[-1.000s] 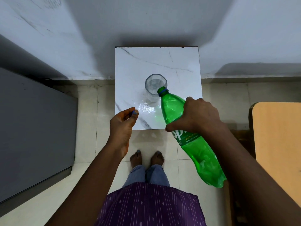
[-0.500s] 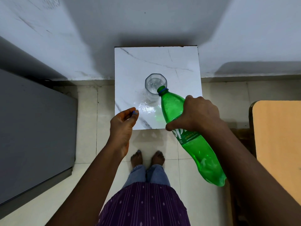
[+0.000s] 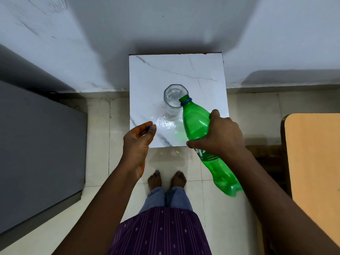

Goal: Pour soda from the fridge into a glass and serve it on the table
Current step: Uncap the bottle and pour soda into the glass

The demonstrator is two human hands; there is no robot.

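A clear faceted glass (image 3: 174, 100) stands on the white marble table (image 3: 176, 70). My right hand (image 3: 219, 137) grips the middle of a green soda bottle (image 3: 196, 122), tilted with its uncapped mouth over the glass's right rim. Clear liquid shows in the glass. My left hand (image 3: 138, 138) hovers at the table's front-left edge, pinching the small blue bottle cap (image 3: 151, 127) between thumb and fingers.
A grey fridge top (image 3: 36, 148) fills the left side. A tan wooden tabletop (image 3: 314, 162) is at the right edge. A white wall runs behind the marble table. My bare feet (image 3: 166, 178) stand on pale floor tiles below it.
The bottle has tipped a little more, its mouth moving slightly further over the glass rim. My left hand stays in place with the cap.
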